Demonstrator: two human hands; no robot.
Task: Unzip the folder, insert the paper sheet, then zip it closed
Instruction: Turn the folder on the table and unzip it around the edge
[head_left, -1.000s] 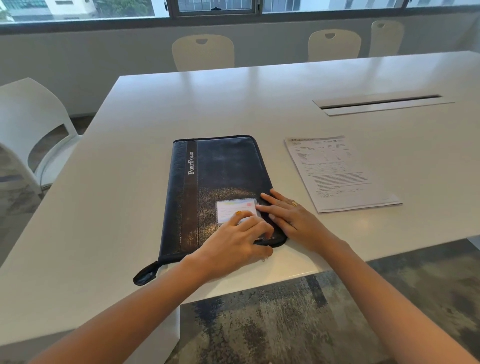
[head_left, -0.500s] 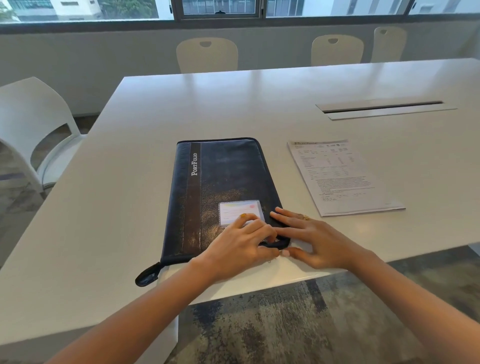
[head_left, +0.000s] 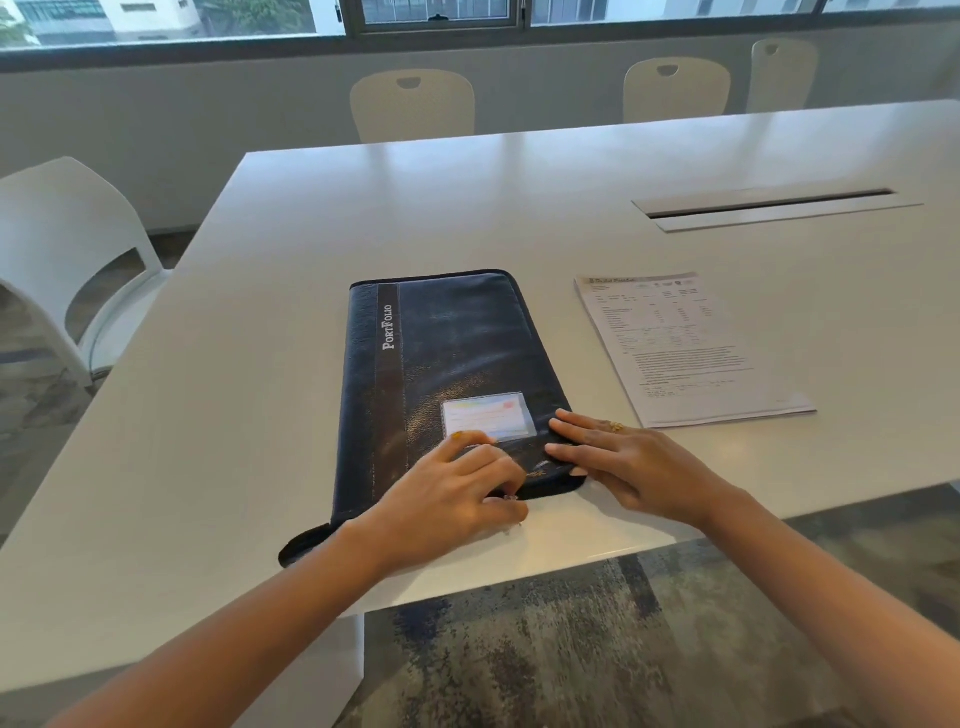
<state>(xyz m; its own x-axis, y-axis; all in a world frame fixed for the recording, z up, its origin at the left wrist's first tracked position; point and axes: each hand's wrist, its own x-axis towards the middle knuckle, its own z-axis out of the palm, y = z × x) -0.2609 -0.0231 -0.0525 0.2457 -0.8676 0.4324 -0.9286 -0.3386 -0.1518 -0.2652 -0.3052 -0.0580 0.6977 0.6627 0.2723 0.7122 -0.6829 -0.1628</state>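
Observation:
A dark navy zip folder (head_left: 452, 338) marked "PortFolio" lies flat and closed on the white table (head_left: 467, 197), near its front edge. A clear card pocket (head_left: 488, 415) sits on its cover. My left hand (head_left: 447, 504) rests on the folder's near edge, fingers curled and pinching a small zipper pull (head_left: 511, 498) by the near right corner. My right hand (head_left: 628, 462) lies flat with fingers spread, its fingertips pressing that same corner. The printed paper sheet (head_left: 685, 348) lies on the table to the right of the folder, apart from it.
A black strap loop (head_left: 304, 545) sticks out of the folder's near left corner. A cable slot (head_left: 769, 205) is set into the table at the back right. A white chair (head_left: 62, 249) stands at the left, and cream chairs (head_left: 413, 104) line the far side.
My right hand has slid off the folder's cover to the right, so only its fingertips touch the near right corner. My left hand stays curled at the near edge.

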